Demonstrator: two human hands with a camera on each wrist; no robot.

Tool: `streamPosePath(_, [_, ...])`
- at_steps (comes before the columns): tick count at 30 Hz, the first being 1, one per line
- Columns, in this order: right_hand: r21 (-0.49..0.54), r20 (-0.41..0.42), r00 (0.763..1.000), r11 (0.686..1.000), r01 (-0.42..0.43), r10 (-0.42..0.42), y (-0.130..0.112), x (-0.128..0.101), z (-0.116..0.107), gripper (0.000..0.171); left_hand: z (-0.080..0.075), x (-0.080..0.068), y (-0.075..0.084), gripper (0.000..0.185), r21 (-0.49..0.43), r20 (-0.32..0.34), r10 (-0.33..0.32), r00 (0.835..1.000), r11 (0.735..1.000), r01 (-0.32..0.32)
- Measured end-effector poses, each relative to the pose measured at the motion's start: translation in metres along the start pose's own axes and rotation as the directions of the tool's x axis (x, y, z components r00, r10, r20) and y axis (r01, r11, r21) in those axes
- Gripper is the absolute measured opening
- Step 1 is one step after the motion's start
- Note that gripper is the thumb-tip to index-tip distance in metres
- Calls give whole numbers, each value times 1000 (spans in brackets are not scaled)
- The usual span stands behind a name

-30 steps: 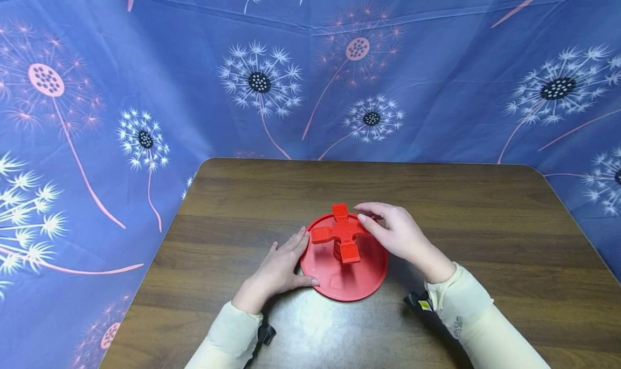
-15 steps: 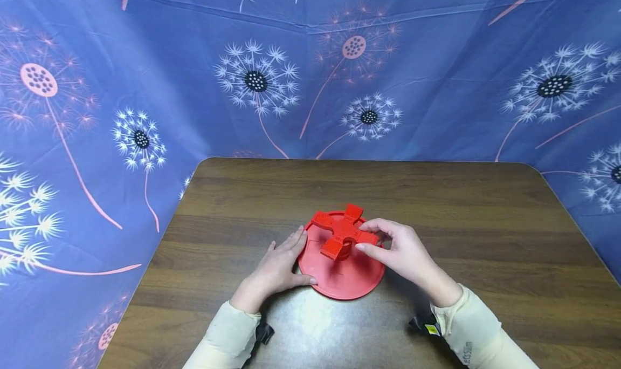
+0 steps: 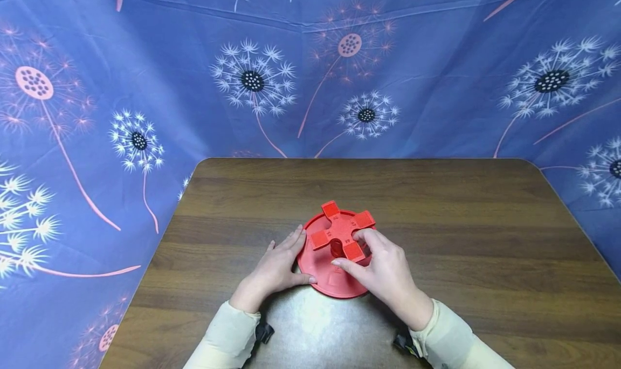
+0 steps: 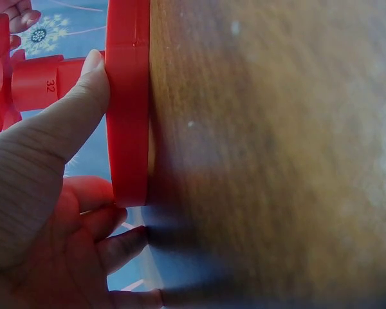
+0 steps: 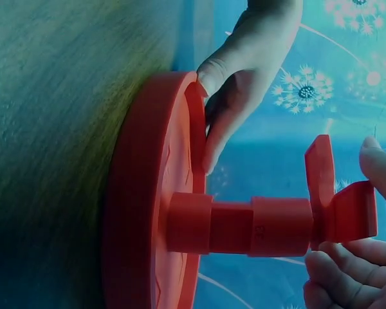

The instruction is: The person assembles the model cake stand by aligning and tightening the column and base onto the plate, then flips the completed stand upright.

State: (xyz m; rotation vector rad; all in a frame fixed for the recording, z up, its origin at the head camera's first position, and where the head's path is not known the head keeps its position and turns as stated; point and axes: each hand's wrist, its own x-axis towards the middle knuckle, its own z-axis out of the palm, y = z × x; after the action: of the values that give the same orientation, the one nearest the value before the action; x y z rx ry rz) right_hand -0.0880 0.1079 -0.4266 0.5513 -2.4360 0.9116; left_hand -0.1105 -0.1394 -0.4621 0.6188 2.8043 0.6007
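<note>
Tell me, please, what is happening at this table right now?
A person is working on a red round base that lies flat on the wooden table. The left hand rests against the base's rim, thumb on its edge. The right hand pinches one arm of the red cross-shaped knob, which sits atop a stacked red post rising from the base's centre.

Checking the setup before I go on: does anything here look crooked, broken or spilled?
Nothing stands out. The red disc lies flat on the table, its cross-shaped knob upright on the post, left hand steadying the rim, right hand gripping the knob.
</note>
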Motion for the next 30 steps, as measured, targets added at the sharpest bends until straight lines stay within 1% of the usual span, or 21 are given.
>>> streamPosePath(3, [-5,-3,1000,1000,4,-4,2,0,-2,54,-1,0,1,104,-2,2,-1,1000,1000,1])
streamPosePath(5, [-2,-11,1000,1000,14,-14,4,1,-5,49,-1,0,1,104,-2,2,0,1000,1000,0])
streamPosePath(9, [28,-84,996,999,32,-30,14,10,-13,30,-1,1,1,104,-2,-2,2,1000,1000,-2])
streamPosePath(11, [48,-115,993,999,14,-8,21,17,-17,22,-1,1,1,104,-3,-2,3,1000,1000,-3])
streamPosePath(12, [60,-113,994,998,-3,10,25,22,-18,20,-1,1,1,104,-4,-2,3,1000,1000,-3])
streamPosePath(14, [110,-64,997,993,-46,53,35,29,-20,23,0,1,0,104,-4,-1,3,1000,1000,-3])
streamPosePath(15, [137,-22,997,988,-66,69,40,33,-20,28,0,1,0,104,-5,0,3,1000,1000,-3])
streamPosePath(17, [201,95,992,974,-100,82,49,38,-20,37,0,1,0,104,-6,5,0,1000,1000,0])
streamPosePath(20, [288,259,964,948,-135,59,57,41,-21,41,1,1,0,104,-12,12,0,1000,1000,0])
streamPosePath(22, [319,332,943,935,-153,41,59,41,-22,38,1,0,-1,104,-9,13,2,1000,1000,-2])
streamPosePath(24, [337,372,927,925,-176,41,59,40,-25,35,1,0,-1,104,-5,9,7,1000,1000,-7])
streamPosePath(26, [350,388,920,915,-201,54,59,38,-27,33,0,0,0,104,-1,3,9,1000,1000,-9])
streamPosePath(28, [366,387,920,905,-218,65,58,35,-29,31,0,-1,0,104,-1,-2,11,1000,1000,-11])
streamPosePath(30, [371,378,923,902,-221,70,56,31,-30,30,-1,-1,0,104,-3,-7,13,1000,1000,-13])
